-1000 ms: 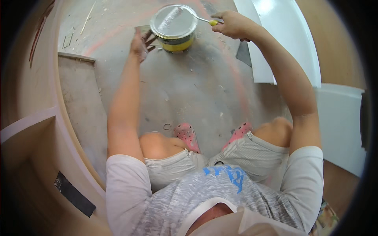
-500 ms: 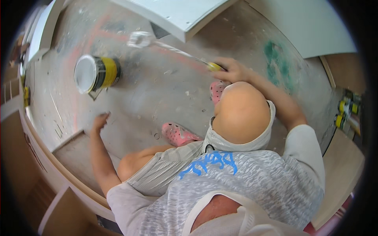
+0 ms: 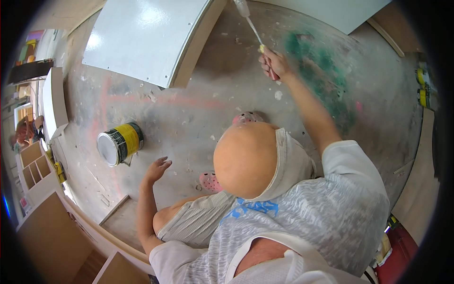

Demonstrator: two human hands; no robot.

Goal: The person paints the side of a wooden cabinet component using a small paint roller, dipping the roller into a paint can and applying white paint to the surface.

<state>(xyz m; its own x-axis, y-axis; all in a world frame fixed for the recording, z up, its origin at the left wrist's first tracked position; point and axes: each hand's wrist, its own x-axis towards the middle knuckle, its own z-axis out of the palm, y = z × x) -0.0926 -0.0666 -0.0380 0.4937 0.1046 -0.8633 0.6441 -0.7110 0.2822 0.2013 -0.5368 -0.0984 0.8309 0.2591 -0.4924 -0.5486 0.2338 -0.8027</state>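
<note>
My right hand (image 3: 274, 65) is wrapped around the handle of a small paint roller (image 3: 253, 27). Its thin metal rod points away from me, and the white roller head (image 3: 241, 7) is at the top edge, close to the side of a glossy white cabinet panel (image 3: 137, 42). My left hand (image 3: 158, 169) is empty, fingers stretched loosely above the floor. Beyond it a paint can (image 3: 127, 140) with a yellow and dark label stands on the floor, pale on top.
More white panels lie at the far right (image 3: 326, 9) and left (image 3: 55, 104). Unpainted wooden cabinets (image 3: 52, 232) line the lower left. Yellow-labelled cans (image 3: 422, 87) stand at the right edge. Green and red paint stains mark the grey floor. Someone (image 3: 29, 128) is at the far left.
The roller has swung from above the floor near the can to the far right, now pointing away from me. My head view has shifted. My left hand stays empty.
</note>
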